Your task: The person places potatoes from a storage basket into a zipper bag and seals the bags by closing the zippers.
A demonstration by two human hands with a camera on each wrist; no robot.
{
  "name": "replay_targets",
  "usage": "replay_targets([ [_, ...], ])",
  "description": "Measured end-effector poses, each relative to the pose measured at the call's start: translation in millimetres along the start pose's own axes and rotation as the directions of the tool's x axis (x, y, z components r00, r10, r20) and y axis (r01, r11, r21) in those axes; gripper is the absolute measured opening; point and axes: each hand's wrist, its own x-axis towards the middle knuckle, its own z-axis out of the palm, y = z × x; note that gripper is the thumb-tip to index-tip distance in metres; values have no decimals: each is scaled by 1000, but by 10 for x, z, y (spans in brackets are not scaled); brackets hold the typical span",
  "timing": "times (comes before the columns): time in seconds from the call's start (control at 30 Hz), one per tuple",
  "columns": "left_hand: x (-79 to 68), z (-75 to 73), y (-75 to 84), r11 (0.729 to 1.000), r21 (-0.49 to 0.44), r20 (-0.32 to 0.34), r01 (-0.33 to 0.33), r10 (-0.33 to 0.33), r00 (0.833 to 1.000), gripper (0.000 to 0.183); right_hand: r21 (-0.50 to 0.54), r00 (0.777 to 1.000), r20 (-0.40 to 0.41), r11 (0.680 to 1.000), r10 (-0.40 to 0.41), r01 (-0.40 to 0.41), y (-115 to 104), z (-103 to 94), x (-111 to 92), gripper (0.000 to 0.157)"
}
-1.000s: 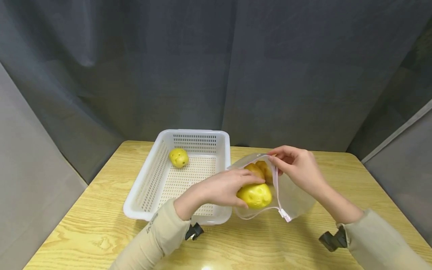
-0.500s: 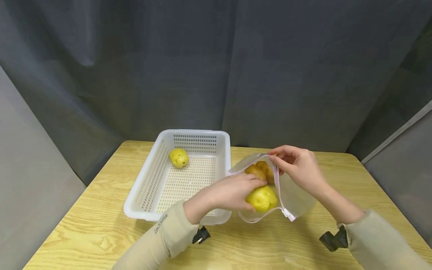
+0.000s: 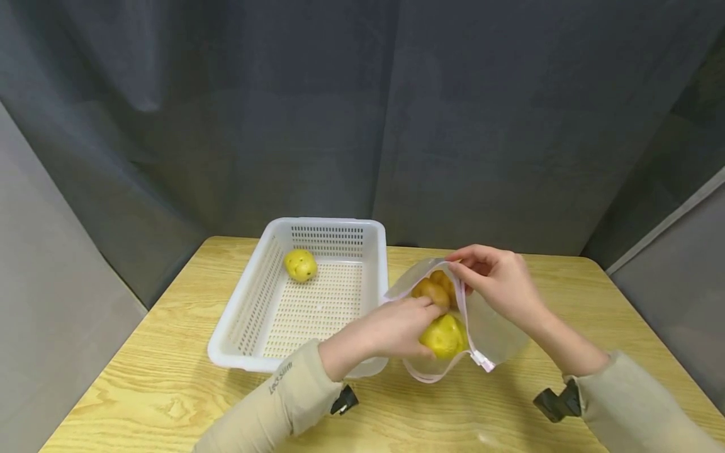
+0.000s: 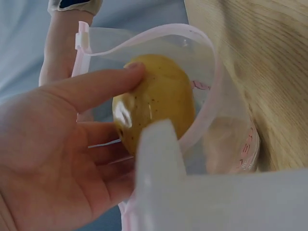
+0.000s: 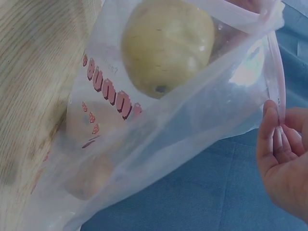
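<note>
A clear zip bag [image 3: 498,327] with a pink-edged mouth and a slider stands open on the table, red lettering on its side in the right wrist view. My left hand [image 3: 399,328] holds a yellow potato [image 3: 444,336] in the bag's mouth; in the left wrist view the thumb lies on top of the potato [image 4: 161,96] and the fingers curl beneath. My right hand [image 3: 498,280] pinches the bag's far rim between thumb and fingers. Deeper in the bag lie browner potatoes [image 3: 432,292], partly hidden by my left hand.
Left of the bag stands a white perforated plastic basket [image 3: 238,314], with one yellow potato [image 3: 301,265] in its far left corner. The basket's right wall is close to the bag's mouth. A wooden table [image 3: 141,384] carries everything, and a dark curtain [image 3: 362,126] hangs behind.
My left hand has moved right with the yellow potato, carrying it further into the bag's mouth. My right hand has kept its pinch on the rim almost in place.
</note>
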Motion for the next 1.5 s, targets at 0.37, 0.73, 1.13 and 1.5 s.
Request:
replay_targets([
  [0.37, 61, 90, -16, 994, 108, 0, -18, 18, 1000, 52, 0, 1000, 1, 1000, 4, -4, -33, 1, -5, 15],
  [0.73, -14, 82, 11, 995, 80, 47, -59, 55, 997, 37, -19, 1000, -19, 1000, -11, 11, -36, 27, 4, 11],
  [1.13, -240, -108, -133, 991, -67, -111, -114, 106, 988, 26, -23, 1000, 11, 999, 24, -24, -16, 41, -11, 13],
  [1.5, -337, -237, -281, 993, -80, -190, -88, 71, 979, 23, 6, 998, 39, 999, 49, -49, -2, 57, -34, 15],
])
